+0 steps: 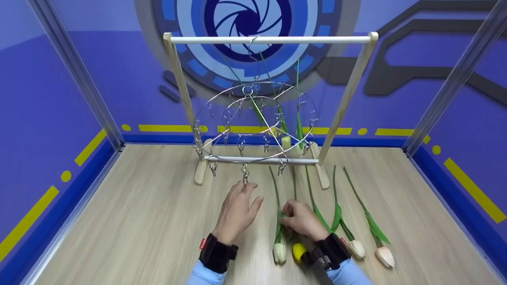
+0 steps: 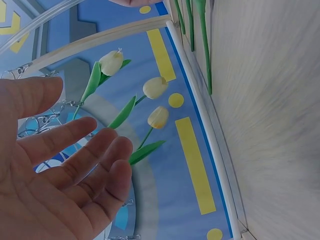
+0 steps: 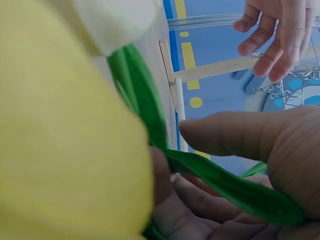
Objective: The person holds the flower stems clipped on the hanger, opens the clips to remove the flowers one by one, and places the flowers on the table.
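My left hand (image 1: 237, 211) is open with its fingers spread, the fingertips just below a dangling metal clip (image 1: 245, 173) of the round wire clip hanger (image 1: 253, 118). The left wrist view shows its bare palm (image 2: 65, 165) holding nothing. My right hand (image 1: 301, 219) lies on the table and grips the stem of a yellow tulip (image 1: 298, 251). In the right wrist view the thumb (image 3: 225, 135) presses a green leaf (image 3: 235, 187) against the fingers, beside the yellow tulip's head (image 3: 65, 150). A white tulip (image 1: 279, 252) lies just left of it.
The hanger hangs from a wooden rack (image 1: 273, 39) at the back of the wooden table (image 1: 138, 221). Cream tulips (image 2: 155, 87) hang upside down from its clips. Two more tulips (image 1: 357, 248) (image 1: 385, 256) lie to the right. Blue walls enclose the table.
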Demonstrator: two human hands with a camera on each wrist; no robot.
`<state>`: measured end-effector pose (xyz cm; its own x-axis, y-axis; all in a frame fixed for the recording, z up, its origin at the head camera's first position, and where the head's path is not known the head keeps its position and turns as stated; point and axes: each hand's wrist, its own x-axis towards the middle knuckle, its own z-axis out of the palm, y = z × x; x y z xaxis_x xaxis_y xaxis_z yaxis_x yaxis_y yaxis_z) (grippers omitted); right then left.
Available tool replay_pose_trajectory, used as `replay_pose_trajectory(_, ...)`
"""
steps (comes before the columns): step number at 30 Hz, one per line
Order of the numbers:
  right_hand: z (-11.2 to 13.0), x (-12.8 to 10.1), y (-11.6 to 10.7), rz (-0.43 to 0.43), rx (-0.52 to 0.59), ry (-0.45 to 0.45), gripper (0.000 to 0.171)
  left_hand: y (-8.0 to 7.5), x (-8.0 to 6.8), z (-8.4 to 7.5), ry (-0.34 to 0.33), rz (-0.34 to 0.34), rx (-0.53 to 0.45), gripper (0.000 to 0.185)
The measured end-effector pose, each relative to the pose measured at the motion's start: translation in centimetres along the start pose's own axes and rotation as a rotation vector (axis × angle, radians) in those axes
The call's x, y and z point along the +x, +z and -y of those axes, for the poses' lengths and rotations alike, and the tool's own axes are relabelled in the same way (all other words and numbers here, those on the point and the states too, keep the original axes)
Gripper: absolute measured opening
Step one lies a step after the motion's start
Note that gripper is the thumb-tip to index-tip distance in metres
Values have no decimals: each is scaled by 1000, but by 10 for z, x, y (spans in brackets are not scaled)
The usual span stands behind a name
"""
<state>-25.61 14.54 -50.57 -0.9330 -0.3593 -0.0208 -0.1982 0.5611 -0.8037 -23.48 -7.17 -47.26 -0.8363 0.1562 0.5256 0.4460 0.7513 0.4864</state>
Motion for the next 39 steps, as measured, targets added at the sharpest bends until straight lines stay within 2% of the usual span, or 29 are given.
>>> replay_pose_trajectory(11, 7, -4, -6, 87, 37, 41, 19, -3, 0, -1, -21, 20, -8, 33)
replay_pose_trajectory(21, 9, -4, -10, 129, 41, 69, 21, -3, 1, 0, -33, 32, -16, 35)
replay_pose_trajectory(29, 13, -12, -30, 102, -62, 86, 27, -3, 0, -1, -20, 29, -7, 32)
replay_pose_trajectory(34, 13, -16, -41, 102, -6, 95, 23, -2, -1, 0, -7, 27, -12, 31)
replay_pose_trajectory(39, 12, -18, -52, 144, 77, 70, 23, -2, -2, -2, -11, 30, -29, 31)
